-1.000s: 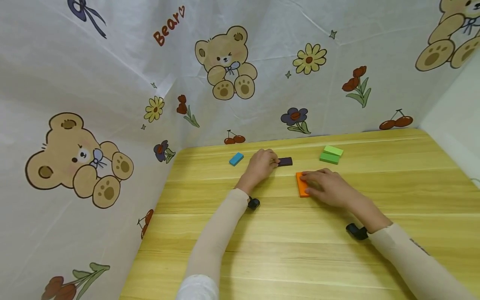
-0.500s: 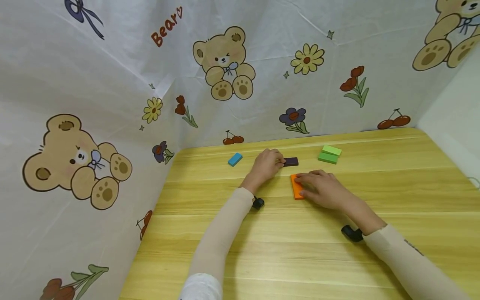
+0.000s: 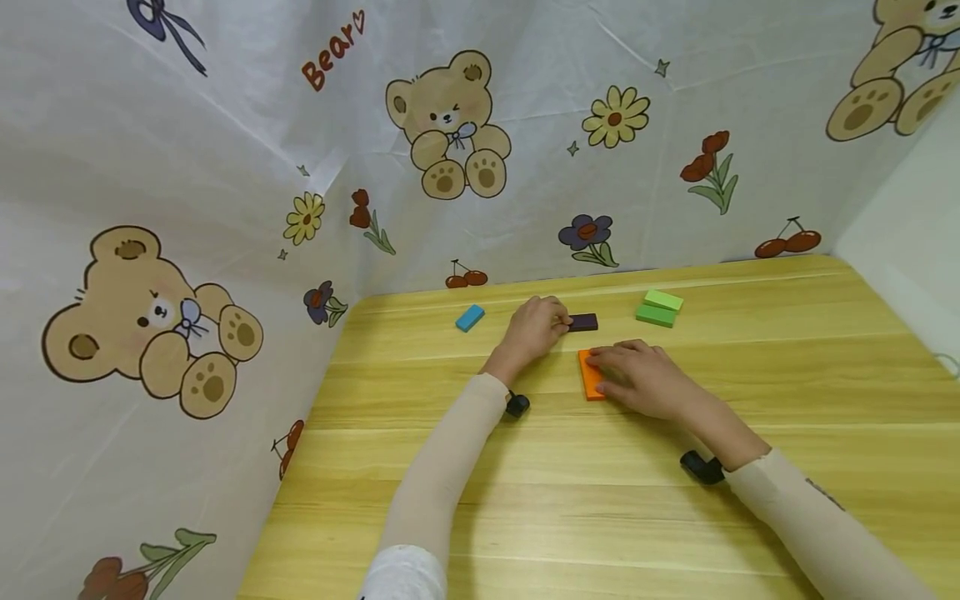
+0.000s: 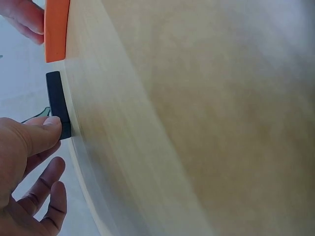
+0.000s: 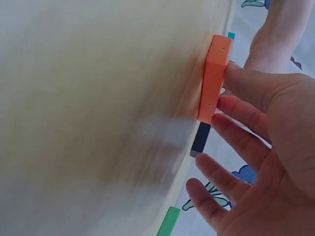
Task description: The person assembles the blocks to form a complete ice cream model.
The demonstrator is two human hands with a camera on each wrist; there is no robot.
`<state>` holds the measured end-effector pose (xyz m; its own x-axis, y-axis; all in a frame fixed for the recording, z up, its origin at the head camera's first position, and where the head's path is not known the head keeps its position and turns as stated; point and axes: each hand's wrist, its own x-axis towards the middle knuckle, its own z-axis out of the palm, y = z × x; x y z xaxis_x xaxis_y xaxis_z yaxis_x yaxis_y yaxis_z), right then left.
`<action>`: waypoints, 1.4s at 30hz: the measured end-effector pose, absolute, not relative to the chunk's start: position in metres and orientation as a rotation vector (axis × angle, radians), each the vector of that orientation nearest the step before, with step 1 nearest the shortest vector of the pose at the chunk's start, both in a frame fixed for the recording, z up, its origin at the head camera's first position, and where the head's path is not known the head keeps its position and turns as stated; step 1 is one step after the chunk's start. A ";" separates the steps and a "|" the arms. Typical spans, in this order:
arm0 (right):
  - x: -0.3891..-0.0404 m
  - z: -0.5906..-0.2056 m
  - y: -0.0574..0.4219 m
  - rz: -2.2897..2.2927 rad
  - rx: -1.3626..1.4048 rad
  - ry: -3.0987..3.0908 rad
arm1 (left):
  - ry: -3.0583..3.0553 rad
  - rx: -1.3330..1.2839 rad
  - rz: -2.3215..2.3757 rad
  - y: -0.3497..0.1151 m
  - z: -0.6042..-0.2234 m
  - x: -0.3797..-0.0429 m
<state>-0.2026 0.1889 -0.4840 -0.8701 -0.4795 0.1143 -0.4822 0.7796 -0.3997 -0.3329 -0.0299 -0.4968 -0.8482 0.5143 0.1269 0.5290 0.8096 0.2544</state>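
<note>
Desk (image 3: pixel 562 500) carries two blocks in work: orange block (image 3: pixel 588 380) near the middle, its long side pointing away from the person, and dark block (image 3: pixel 584 322), which lies crosswise a little beyond it; a narrow gap separates them. Left hand (image 3: pixel 534 325) has its grip closed on the dark block: it pinches the left end, the thumb flat against it, while the other fingers stay free. Right hand (image 3: pixel 640 379) does not clamp; its thumb and fingers stay spread, and their tips rest on the orange block.

Both blocks look light, stiff and smooth, so I judge they will slide easily on the wood and are not fragile. Their edges are thin, therefore a good hold is by the two opposite sides, or by one short end as the left hand does. For only sliding, light pressure from above should be enough; stronger pressure could turn the block.

Compared with one second ago, the dark block is shifted to the right and the orange block to the left, each together with its hand. In the last half second the change is very small. Blue block (image 3: pixel 469 318), green block (image 3: pixel 656 316) and lime block (image 3: pixel 665 300) kept their places.
</note>
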 end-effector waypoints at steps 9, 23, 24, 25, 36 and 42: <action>-0.246 -0.476 0.197 0.926 0.747 -2.928 | -2.945 -0.838 -0.507 -0.033 -0.495 -0.332; -0.296 -0.498 0.193 1.015 0.524 -2.912 | -2.966 -0.815 -0.523 -0.031 -0.498 -0.336; -0.297 -0.499 0.193 1.017 0.510 -2.914 | -2.968 -0.811 -0.526 -0.031 -0.498 -0.336; -0.298 -0.499 0.193 1.016 0.496 -2.918 | -2.969 -0.805 -0.526 -0.031 -0.498 -0.336; -0.300 -0.497 0.192 0.956 0.452 -2.948 | -2.974 -0.798 -0.539 -0.031 -0.496 -0.334; -0.300 -0.497 0.191 0.952 0.472 -2.943 | -2.970 -0.797 -0.524 -0.032 -0.496 -0.332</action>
